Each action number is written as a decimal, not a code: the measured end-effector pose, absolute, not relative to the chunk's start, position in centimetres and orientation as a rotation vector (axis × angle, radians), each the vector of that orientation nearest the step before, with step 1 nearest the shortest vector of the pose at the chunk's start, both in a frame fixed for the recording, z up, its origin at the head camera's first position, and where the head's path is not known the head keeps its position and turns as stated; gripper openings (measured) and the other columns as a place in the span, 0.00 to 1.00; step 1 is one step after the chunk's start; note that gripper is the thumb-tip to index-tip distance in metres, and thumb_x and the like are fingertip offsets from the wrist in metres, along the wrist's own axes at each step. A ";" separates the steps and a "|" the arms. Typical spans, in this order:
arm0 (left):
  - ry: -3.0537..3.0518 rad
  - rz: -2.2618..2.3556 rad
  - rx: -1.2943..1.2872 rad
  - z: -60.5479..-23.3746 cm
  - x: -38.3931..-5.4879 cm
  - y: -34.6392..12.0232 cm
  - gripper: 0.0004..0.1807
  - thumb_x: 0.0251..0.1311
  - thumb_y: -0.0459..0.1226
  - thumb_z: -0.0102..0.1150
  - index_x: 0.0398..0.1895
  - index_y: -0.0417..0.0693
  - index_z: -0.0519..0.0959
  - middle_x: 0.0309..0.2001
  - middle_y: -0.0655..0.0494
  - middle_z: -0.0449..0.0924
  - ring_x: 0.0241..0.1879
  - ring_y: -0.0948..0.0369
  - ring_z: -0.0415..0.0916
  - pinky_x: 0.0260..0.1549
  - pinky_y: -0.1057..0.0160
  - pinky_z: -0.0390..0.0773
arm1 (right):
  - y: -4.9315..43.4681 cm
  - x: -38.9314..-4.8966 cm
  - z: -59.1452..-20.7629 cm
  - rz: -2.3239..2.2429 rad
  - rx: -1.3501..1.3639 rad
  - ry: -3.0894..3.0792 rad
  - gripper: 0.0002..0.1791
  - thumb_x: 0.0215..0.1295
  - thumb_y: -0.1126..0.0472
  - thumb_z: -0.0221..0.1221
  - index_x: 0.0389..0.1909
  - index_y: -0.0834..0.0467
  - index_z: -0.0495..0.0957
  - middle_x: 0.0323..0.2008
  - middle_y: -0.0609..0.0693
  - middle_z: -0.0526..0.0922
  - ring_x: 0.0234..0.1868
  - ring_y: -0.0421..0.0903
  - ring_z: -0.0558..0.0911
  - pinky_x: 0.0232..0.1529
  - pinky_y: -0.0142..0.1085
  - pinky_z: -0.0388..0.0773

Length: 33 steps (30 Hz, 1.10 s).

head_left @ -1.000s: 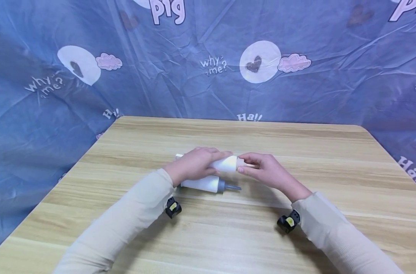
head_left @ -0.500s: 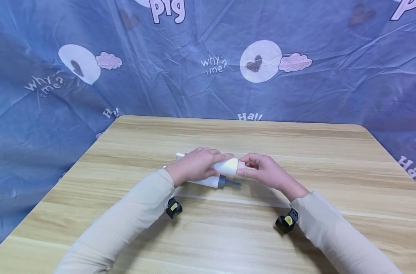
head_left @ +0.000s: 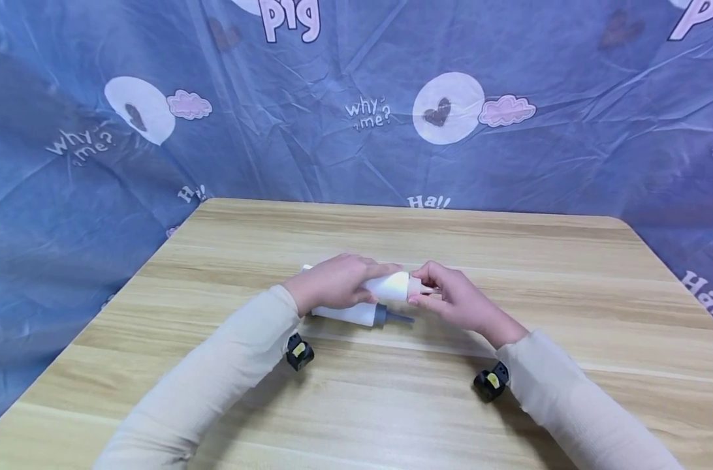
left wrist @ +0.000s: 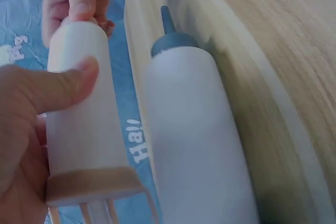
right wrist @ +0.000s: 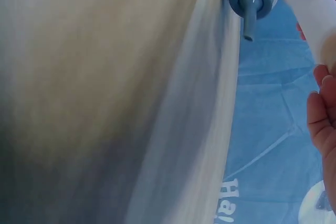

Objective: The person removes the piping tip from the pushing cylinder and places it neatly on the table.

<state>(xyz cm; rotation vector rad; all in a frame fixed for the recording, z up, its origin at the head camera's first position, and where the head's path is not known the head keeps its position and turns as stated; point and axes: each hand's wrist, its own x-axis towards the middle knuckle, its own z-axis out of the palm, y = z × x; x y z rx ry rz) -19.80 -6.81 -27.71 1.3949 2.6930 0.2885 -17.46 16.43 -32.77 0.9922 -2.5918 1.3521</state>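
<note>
My left hand (head_left: 335, 284) grips a white squeeze bottle (head_left: 388, 286) round its body, its thumb pressed along the side in the left wrist view. The bottle lies nearly level, its pale pink cap (head_left: 414, 288) pointing right. At that cap, my right hand (head_left: 461, 301) pinches with thumb and fingers, and a thin pale nozzle (head_left: 430, 290) shows between them. Just nearer me lies a second white squeeze bottle (head_left: 350, 314) with a grey cap and nozzle (head_left: 392, 316), untouched by the fingers. My left hand hides the rear parts of both bottles in the head view.
Both bottles are over a light wood-grain table (head_left: 356, 405). A blue printed cloth (head_left: 309, 143) hangs behind its far edge. Small black cameras (head_left: 300, 352) sit under the wrists. In the left wrist view, a tan band (left wrist: 94, 182) rings the held bottle's base.
The held bottle's capped end has moved slightly right and nearer me. My right fingers have shifted around the cap, covering the nozzle half a second ago and showing it again now.
</note>
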 end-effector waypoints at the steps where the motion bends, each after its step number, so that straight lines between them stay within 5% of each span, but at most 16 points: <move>1: 2.682 0.305 1.394 -27.8 -19.9 -6.8 0.33 0.57 0.38 0.61 0.67 0.53 0.63 0.55 0.51 0.76 0.52 0.57 0.74 0.54 0.59 0.71 | 16.4 -17.5 -32.8 1.311 1.017 -2.568 0.11 0.56 0.67 0.62 0.40 0.63 0.74 0.35 0.52 0.82 0.35 0.40 0.77 0.36 0.33 0.78; 9: 2.718 0.307 1.438 -28.4 -20.0 -7.3 0.33 0.56 0.39 0.61 0.67 0.53 0.63 0.57 0.51 0.75 0.55 0.56 0.73 0.57 0.57 0.69 | 16.3 -17.5 -33.0 1.286 0.901 -2.618 0.17 0.55 0.64 0.65 0.46 0.63 0.75 0.38 0.53 0.83 0.42 0.45 0.81 0.48 0.40 0.78; 14: 2.779 0.266 1.473 -28.3 -19.8 -7.4 0.33 0.55 0.39 0.62 0.66 0.54 0.65 0.53 0.52 0.78 0.52 0.56 0.75 0.55 0.55 0.70 | 16.5 -17.3 -33.2 1.549 0.777 -2.641 0.17 0.65 0.62 0.55 0.51 0.68 0.72 0.34 0.60 0.83 0.37 0.52 0.83 0.40 0.36 0.81; 20: 2.797 0.248 1.446 -28.3 -19.6 -7.4 0.33 0.55 0.39 0.62 0.66 0.55 0.65 0.53 0.52 0.78 0.53 0.57 0.74 0.55 0.53 0.69 | 16.2 -17.3 -33.3 1.813 0.745 -2.607 0.16 0.68 0.62 0.51 0.46 0.72 0.73 0.32 0.63 0.82 0.33 0.59 0.83 0.35 0.40 0.82; 33: 2.842 0.182 1.420 -28.4 -19.0 -7.2 0.34 0.55 0.41 0.62 0.67 0.57 0.64 0.53 0.53 0.77 0.54 0.57 0.73 0.56 0.54 0.68 | 16.2 -17.1 -33.1 1.848 0.726 -2.615 0.15 0.65 0.62 0.55 0.44 0.72 0.73 0.36 0.68 0.81 0.33 0.44 0.83 0.38 0.36 0.81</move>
